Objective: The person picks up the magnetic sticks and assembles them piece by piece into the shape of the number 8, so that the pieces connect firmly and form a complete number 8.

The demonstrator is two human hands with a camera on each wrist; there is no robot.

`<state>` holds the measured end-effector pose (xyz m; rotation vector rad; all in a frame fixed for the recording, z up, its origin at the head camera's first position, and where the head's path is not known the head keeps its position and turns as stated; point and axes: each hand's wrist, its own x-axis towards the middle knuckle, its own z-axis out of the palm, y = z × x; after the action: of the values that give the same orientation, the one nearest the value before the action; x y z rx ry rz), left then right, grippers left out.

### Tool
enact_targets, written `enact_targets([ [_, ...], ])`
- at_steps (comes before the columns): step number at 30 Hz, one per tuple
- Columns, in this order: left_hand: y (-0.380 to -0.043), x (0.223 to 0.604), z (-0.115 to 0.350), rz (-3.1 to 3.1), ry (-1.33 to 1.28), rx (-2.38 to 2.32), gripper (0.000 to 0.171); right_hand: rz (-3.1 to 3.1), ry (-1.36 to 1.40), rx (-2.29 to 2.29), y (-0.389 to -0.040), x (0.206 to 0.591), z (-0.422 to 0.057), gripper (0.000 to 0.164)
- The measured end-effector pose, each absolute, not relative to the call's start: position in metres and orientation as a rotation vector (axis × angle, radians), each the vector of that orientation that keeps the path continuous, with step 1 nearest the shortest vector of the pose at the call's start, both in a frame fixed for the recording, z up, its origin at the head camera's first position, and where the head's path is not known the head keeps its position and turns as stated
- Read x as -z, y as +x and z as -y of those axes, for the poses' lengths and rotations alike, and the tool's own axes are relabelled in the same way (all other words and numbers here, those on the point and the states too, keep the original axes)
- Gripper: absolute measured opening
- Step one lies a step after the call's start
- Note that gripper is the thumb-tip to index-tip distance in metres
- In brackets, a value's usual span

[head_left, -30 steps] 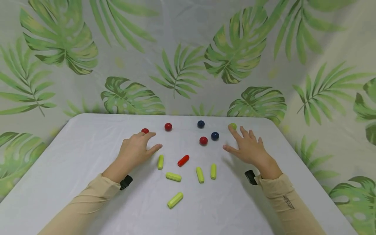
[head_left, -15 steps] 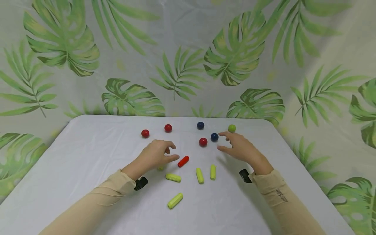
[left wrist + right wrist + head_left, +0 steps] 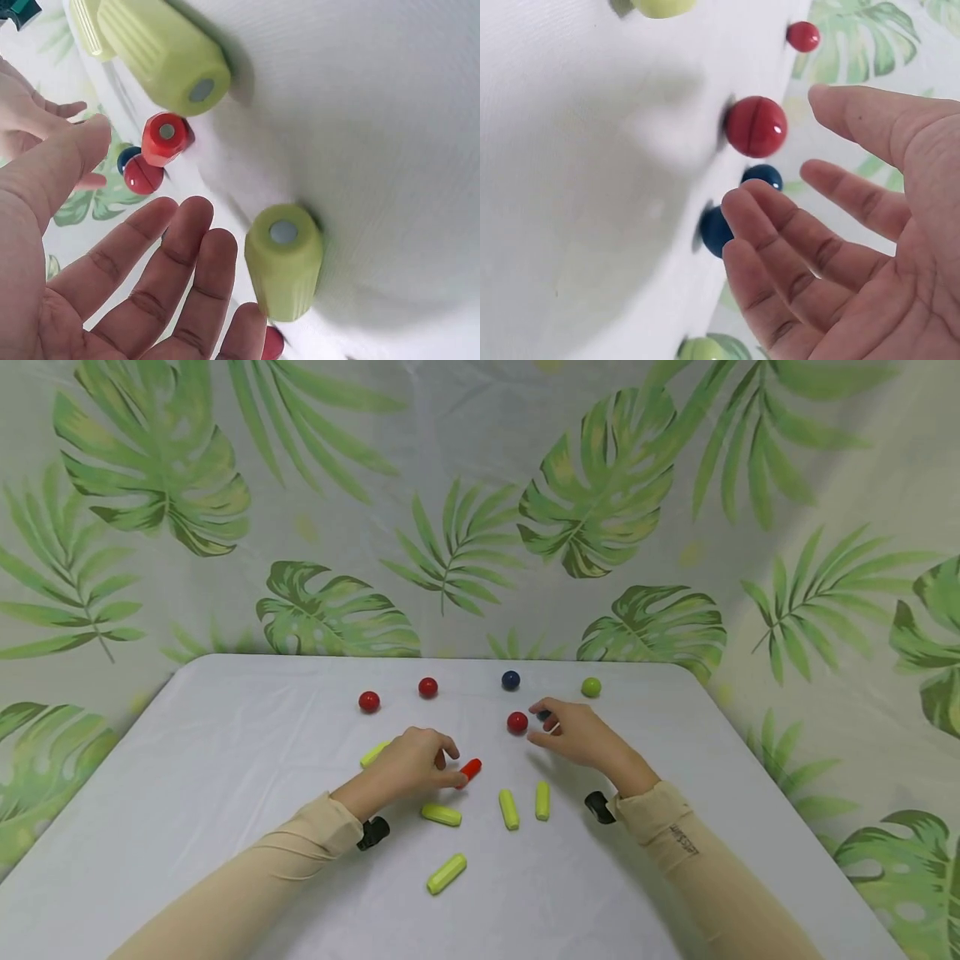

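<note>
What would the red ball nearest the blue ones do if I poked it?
The red ball would probably roll, since it is round and sits on a flat-looking white table. It might feel a bit slippery, because its surface is shiny. It looks more stiff than squishy, as its shape is smooth with no dents showing.

A leaf-patterned backdrop point(image 3: 468, 518) rises behind a white table point(image 3: 217, 768).

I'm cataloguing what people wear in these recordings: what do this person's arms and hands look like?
The left sleeve is long, beige and plain where visible; the right sleeve matches but bears dark lettering, too small to read. The left hand wears no glove, nor does the right hand; each has a small black device at its wrist.
</note>
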<state>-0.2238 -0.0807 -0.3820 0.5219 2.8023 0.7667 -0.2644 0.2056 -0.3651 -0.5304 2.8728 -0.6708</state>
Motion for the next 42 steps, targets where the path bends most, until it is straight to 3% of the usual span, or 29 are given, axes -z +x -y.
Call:
enact_targets([
  [42, -0.233, 0.386, 0.068, -2.752, 0.564, -0.744, 0.014, -2.834, -0.417, 0.78, -0.292, 0.388, -0.182, 0.039],
])
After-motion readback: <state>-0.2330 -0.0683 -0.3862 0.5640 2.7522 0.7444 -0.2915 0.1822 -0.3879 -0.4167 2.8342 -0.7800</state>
